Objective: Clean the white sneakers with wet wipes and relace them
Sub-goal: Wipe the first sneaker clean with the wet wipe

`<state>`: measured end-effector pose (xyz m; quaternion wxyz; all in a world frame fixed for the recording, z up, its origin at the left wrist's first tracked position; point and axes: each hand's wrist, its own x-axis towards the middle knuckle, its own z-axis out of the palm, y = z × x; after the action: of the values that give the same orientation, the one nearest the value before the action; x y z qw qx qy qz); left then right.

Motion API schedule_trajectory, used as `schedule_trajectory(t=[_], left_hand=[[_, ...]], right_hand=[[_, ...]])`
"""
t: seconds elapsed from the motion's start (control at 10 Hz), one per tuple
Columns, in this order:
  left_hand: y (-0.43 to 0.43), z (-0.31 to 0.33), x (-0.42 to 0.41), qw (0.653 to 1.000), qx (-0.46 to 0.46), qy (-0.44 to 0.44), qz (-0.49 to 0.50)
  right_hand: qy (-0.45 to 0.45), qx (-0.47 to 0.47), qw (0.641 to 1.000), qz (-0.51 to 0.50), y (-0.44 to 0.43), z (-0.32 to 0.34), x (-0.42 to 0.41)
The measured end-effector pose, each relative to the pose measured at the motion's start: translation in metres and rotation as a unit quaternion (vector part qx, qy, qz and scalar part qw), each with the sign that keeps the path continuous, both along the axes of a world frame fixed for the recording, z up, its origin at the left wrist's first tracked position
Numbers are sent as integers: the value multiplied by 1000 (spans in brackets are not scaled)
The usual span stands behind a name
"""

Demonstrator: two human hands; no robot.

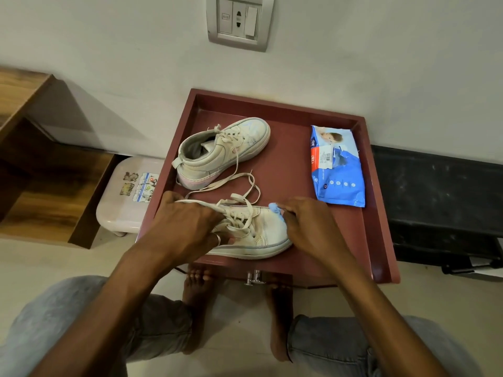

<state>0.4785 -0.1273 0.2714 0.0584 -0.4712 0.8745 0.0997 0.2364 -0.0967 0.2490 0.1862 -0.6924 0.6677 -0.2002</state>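
Near sneaker (261, 235): on red surface (285, 170), toe right. My left hand (187, 224) steadies it, fingers curled over collar and laces. My right hand (307, 221) has fingers clamped on a blue wipe (275, 208) at the toe. Far sneaker (226, 148): grubby, laced. Status: wiping looks barely begun; relacing outstanding.

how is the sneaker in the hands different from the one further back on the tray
The near sneaker is gripped by the left hand while the right hand holds a blue wipe against its toe; the far sneaker lies untouched. The near sneaker's toe points right; the far sneaker's toward the back right. Both are white, scuffed and laced, on the red tray.
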Motion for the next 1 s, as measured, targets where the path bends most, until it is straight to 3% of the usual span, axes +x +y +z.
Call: schedule_trajectory(t=[0.1,0.2,0.3,0.4,0.5,0.6,0.8,1.0], left_hand=[[1,-2,1,1000,-16,3,7],[2,-3,1,999,-30,21,8],[2,-2,-1,999,-37,12,3],[0,0,0,999,-27,21,-1],[-1,0,0,1000,-24,18,-5],[-1,1,0,1000,-11,9,-4],[-2,4,-2,1000,-5,17,-7],[-1,10,-3,999,-4,-12,-29]], right_hand=[[29,14,998,51,-9,-2,5],[69,19,997,-1,3,2,-3],[83,-42,995,-42,28,3,-6],[108,-10,993,-51,44,4,4],[56,-39,996,-57,34,3,0],[75,-40,993,-76,15,-4,-5],[76,21,997,26,-4,-5,-10],[156,28,987,-3,35,13,4]])
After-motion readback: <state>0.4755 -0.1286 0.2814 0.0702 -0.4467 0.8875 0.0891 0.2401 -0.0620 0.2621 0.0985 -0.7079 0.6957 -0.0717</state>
